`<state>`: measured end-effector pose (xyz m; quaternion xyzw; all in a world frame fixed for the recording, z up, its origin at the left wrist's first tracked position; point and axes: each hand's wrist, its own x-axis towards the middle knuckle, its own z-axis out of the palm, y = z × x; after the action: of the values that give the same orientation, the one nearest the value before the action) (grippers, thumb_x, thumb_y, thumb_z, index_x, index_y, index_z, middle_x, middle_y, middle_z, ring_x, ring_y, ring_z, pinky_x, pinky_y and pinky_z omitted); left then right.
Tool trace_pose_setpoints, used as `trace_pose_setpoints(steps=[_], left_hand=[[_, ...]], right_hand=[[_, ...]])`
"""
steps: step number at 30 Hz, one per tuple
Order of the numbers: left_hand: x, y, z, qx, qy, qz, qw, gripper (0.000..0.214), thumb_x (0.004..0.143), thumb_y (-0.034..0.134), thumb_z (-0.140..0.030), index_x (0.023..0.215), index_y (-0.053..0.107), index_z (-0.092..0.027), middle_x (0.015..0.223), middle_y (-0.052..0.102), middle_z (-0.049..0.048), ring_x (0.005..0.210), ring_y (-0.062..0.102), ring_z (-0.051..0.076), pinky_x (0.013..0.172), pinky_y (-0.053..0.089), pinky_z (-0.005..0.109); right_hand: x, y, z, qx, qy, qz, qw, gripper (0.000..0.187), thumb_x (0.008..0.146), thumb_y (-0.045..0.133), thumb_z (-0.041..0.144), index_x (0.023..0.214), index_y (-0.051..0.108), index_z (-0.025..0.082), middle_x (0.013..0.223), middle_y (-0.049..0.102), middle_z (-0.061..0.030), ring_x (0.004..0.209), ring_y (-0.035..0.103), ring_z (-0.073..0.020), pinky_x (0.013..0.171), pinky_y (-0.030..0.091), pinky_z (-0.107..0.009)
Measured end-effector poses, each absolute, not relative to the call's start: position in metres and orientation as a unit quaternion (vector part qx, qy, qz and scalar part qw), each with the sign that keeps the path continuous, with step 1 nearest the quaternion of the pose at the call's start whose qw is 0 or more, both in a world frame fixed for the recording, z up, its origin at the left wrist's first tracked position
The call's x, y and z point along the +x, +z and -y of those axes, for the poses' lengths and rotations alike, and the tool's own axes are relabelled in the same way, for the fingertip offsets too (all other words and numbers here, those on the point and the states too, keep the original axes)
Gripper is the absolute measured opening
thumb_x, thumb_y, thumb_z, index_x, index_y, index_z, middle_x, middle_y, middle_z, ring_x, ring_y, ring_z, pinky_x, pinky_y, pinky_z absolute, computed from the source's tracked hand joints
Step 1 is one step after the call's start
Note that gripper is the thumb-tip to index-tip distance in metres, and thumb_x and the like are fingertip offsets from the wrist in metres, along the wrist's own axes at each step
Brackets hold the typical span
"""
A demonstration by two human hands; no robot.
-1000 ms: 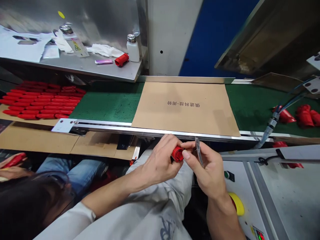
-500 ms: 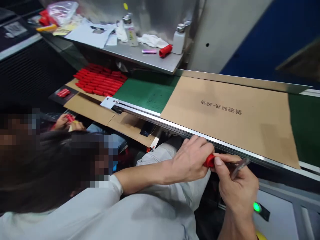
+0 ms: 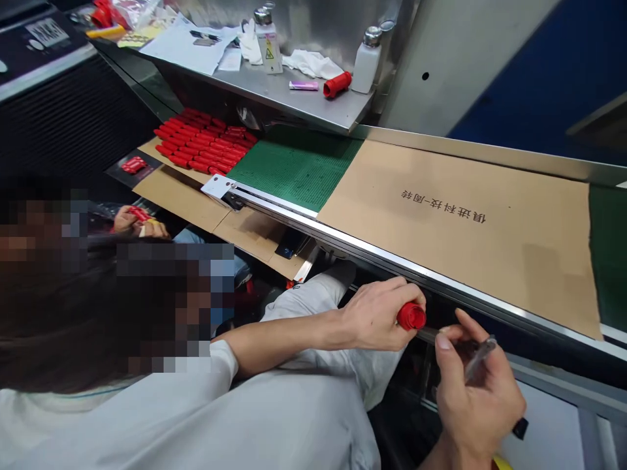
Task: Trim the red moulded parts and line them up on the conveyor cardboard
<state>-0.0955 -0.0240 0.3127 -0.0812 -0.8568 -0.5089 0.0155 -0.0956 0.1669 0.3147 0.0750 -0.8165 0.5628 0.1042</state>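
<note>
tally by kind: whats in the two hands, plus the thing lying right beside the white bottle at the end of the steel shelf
red rolled piece: 2, this one in the left hand, a second red piece on the steel shelf by the white bottle
thin metal tool: 1, in the right hand
total: 3

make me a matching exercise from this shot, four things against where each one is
Things
1 nearest red cylinder
2 slim metal tool
3 white bottle
4 cardboard sheet

Places
a on the green belt
b in the right hand
c on the steel shelf
d in the left hand

Pairs: 1-d, 2-b, 3-c, 4-a
</note>
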Motion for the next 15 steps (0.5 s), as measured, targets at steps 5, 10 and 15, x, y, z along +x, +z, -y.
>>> trace_pose_setpoints(steps=[5,10,15], left_hand=[[-0.093,0.301,0.007,-0.099,-0.582,0.806,0.038,0.023,0.078,0.063,-0.018,0.101,0.065,-0.023,0.098,0.071,0.0011,0.084,0.065,0.018,0.077,0.054,0.031],[-0.088,0.283,-0.009,-0.097,-0.626,0.774,0.028,0.023,0.082,0.072,-0.027,0.103,0.069,-0.022,0.094,0.074,0.0015,0.083,0.066,0.017,0.081,0.055,0.030],[-0.085,0.263,-0.014,-0.065,-0.654,0.753,-0.015,0.021,0.083,0.077,-0.036,0.096,0.070,-0.020,0.086,0.071,0.0000,0.075,0.062,0.014,0.073,0.050,0.026]], right_hand=[[-0.081,0.299,-0.206,0.088,0.437,0.889,0.108,0.041,0.095,0.082,0.041,0.131,0.079,0.021,0.101,0.079,-0.0092,0.088,0.074,-0.0255,0.091,0.060,-0.043],[-0.072,0.285,-0.227,0.064,0.388,0.912,0.118,0.036,0.096,0.080,0.044,0.124,0.081,0.021,0.104,0.081,-0.0089,0.090,0.076,-0.0255,0.093,0.061,-0.043],[-0.069,0.270,-0.234,0.060,0.394,0.910,0.114,0.046,0.097,0.079,0.048,0.133,0.077,0.019,0.108,0.080,-0.0103,0.089,0.076,-0.0243,0.088,0.062,-0.042]])
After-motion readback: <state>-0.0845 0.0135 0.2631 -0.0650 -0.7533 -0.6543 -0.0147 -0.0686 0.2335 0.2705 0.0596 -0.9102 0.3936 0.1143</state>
